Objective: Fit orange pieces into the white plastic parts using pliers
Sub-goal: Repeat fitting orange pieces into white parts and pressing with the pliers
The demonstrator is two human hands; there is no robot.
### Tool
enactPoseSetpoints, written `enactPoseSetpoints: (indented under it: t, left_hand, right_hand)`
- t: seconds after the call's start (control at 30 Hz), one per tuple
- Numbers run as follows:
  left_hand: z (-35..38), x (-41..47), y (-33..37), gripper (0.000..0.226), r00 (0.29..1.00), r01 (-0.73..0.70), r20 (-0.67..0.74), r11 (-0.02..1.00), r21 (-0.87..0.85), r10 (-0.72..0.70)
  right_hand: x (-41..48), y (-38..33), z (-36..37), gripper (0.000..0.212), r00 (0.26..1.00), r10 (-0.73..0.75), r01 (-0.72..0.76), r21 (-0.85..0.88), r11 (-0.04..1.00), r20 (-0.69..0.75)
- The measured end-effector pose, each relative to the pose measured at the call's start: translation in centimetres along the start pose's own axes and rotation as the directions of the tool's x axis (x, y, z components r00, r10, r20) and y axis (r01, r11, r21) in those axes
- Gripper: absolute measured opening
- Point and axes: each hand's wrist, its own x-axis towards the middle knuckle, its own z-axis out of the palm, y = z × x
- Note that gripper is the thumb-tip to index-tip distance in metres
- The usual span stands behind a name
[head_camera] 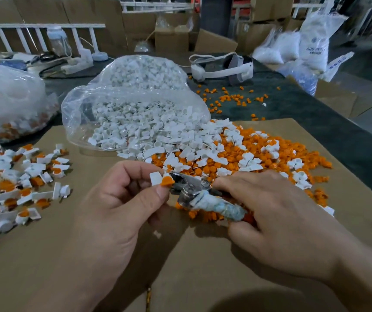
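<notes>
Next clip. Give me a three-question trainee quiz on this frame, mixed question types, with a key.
1. True or false: the left hand pinches a white part and an orange piece together.
2. Which hand grips the pliers? A the left hand, B the right hand.
3. Fill in: the pile of assembled parts lies on the cardboard to the person's ____.
Key: 1 true; 2 B; 3 left.

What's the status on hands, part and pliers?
Left hand pinches small white plastic part with orange piece at its end. Right hand grips metal pliers with taped handle, nose at the orange piece. Nothing in the way.
</notes>
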Motion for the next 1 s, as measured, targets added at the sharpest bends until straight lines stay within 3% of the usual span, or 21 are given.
enactPoseSetpoints:
  t: [0.23,0.43,0.7,1.0]
  left_hand:
    - [-0.1,0.1,0.6,0.025,0.999,-0.017,-0.034,0.999,0.051,0.019]
    - [-1.1,0.3,-0.1,0.023,0.998,-0.060,0.029,0.988,0.142,0.056]
    - [-1.6,0.0,-0.7,0.036,0.994,-0.106,0.067,0.957,0.268,0.091]
    - [-1.6,-0.1,-0.6,0.034,0.992,-0.101,0.094,0.965,0.241,0.081]
  right_hand:
    - [-0.2,0.2,0.1,0.062,1.000,-0.002,0.002,0.030,1.000,-0.005]
    - [-0.2,0.1,-0.2,0.052,1.000,0.006,-0.005,0.058,0.998,-0.014]
    - [-0.4,0.1,-0.1,0.063,1.000,-0.004,0.004,0.010,1.000,-0.005]
    - [-0.1,-0.1,0.2,0.054,1.000,0.009,-0.009,-0.052,0.999,-0.013]
